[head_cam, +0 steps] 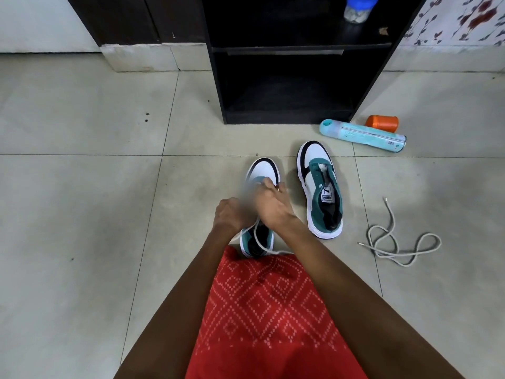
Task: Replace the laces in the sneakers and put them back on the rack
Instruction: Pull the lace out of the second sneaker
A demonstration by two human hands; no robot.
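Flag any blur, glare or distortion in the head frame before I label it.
Head view: a smeared blur patch hides the fingers of the left hand over the near sneaker; the right hand, far sneaker and loose lace are sharp; wide-angle bowing bends the floor grout lines and leans the rack walls; rack interior is near black; light is soft, no harsh glare.

A teal can [363, 135] lies beside what looks like an orange cap [382, 123].

Tiled floor [82, 187]: left sneaker [263, 168], right sneaker [319, 187], loose lace [382, 252], bottle [363, 135], orange cup [382, 123], rack [289, 116].
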